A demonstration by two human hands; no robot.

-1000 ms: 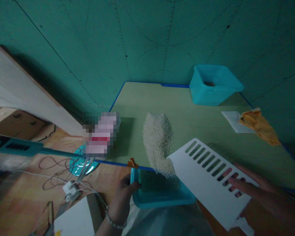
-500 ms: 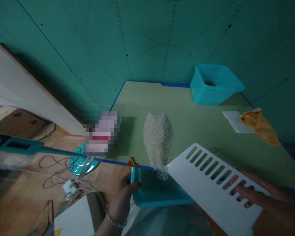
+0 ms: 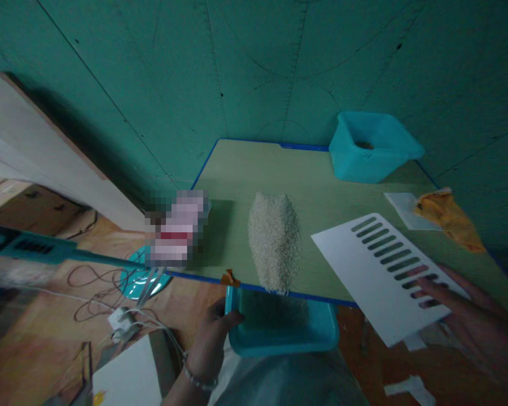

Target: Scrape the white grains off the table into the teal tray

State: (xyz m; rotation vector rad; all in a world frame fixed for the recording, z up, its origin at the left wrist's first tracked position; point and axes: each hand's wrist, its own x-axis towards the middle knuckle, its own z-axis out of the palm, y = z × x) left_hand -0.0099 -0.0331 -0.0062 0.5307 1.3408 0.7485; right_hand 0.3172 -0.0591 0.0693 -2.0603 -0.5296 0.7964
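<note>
A long heap of pale grains (image 3: 275, 239) lies on the green tabletop (image 3: 322, 197), reaching its near edge. Below that edge my left hand (image 3: 220, 324) grips the left rim of a teal plastic bin (image 3: 283, 347), thumb over the rim. Some grains show dimly inside the bin. My right hand (image 3: 461, 304) holds a white slotted plastic panel (image 3: 359, 276) by its right side, with fingers through the slots. The panel is tilted above the table's near right part, apart from the heap.
A second teal bin (image 3: 372, 163) stands at the back right, beside a white sheet (image 3: 406, 211) and an orange cloth (image 3: 449, 220). A pixelated object (image 3: 178, 231) is at the table's left edge. Cables and a white power strip (image 3: 121, 321) lie on the floor.
My right hand has lifted the slotted panel away from the heap's near end, up and to the right. The grains spilling over the edge no longer show. My left hand keeps its hold.
</note>
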